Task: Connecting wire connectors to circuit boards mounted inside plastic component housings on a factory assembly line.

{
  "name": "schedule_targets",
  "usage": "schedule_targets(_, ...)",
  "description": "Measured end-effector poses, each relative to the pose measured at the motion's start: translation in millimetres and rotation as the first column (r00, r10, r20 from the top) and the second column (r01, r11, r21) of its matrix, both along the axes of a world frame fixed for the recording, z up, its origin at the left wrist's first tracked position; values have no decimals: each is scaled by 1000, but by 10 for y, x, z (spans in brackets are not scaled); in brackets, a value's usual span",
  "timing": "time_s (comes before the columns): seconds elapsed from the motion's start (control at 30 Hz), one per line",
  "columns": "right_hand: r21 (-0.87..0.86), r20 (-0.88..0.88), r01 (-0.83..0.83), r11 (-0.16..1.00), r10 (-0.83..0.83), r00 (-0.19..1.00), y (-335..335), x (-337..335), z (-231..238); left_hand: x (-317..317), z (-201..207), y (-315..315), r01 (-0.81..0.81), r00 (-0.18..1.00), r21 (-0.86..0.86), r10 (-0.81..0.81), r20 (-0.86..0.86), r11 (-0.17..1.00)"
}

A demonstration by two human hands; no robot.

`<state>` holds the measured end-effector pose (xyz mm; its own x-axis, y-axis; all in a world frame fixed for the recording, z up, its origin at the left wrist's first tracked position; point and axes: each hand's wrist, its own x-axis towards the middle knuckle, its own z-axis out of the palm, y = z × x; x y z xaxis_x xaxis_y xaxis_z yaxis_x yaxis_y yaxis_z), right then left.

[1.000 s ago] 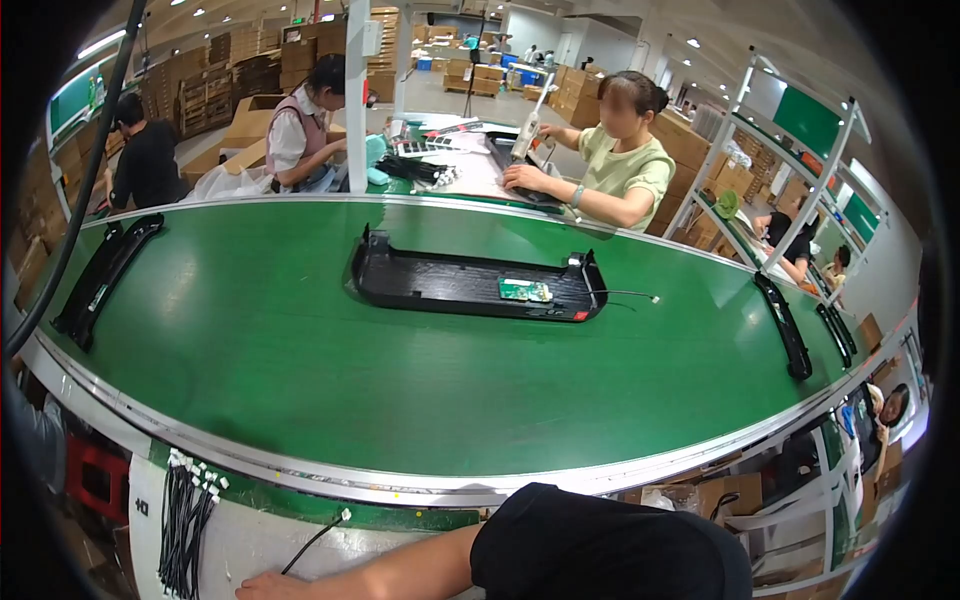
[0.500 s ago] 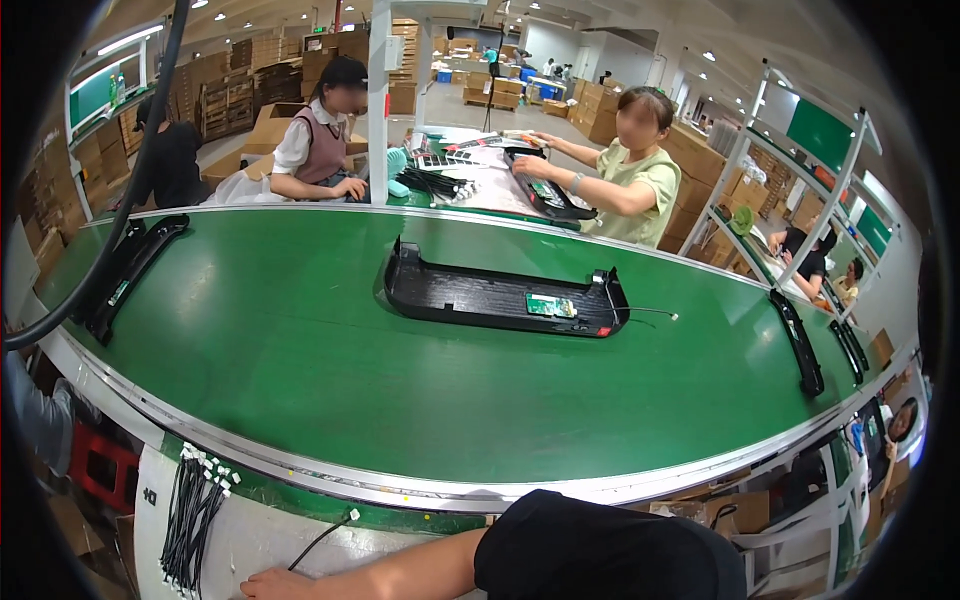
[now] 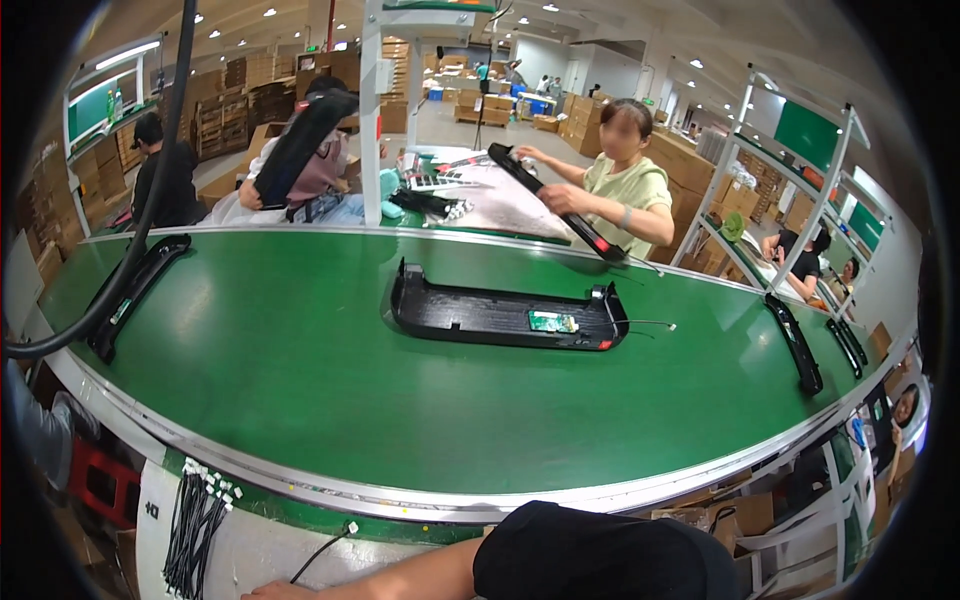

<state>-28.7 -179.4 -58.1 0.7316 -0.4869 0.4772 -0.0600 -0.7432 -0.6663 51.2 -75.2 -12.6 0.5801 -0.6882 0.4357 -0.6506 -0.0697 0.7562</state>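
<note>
My right hand point(image 3: 277, 592) is at the bottom edge, over the pale work surface point(image 3: 250, 550), its fingers mostly cut off by the frame. A short black cable with a white connector point(image 3: 318, 551) runs up from beside this hand; whether the fingers hold it is hidden. To its left lies a bundle of black cables point(image 3: 195, 535) with white connectors. My left hand is out of view. Beyond, on the green conveyor belt point(image 3: 300, 400), sits an open black plastic housing point(image 3: 470, 312) with a green circuit board point(image 3: 553, 321) inside and a thin lead sticking out at its right.
More black housings lie on the belt at the left point(image 3: 135, 300) and right point(image 3: 793, 345). Across the belt a co-worker holds a tilted black housing point(image 3: 560, 198); another person raises a dark housing point(image 3: 305, 150). A thick black cable point(image 3: 165, 170) hangs at the left.
The co-worker across the belt has lifted and tilted a housing towards the belt. The person at left has raised a dark housing. My right hand has slipped lower in the picture.
</note>
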Motion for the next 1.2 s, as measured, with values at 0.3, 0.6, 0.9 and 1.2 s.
schedule_targets(0.3,-140,-27,-94,986,91,995,47,-68,29,-19,-36,55,-32,981,-4,32,193,999)
schedule_targets(0.6,-30,-187,-56,998,50,981,-59,-248,113,5,-124,-251,110,978,-9,-107,180,994)
schedule_targets(0.9,-395,-115,180,901,-243,963,-722,141,1191,246,-98,-46,-75,989,-80,85,121,994)
schedule_targets(1.2,-340,-279,702,625,-780,560,-3145,359,1175,333,-158,-81,-87,993,-121,96,67,989)
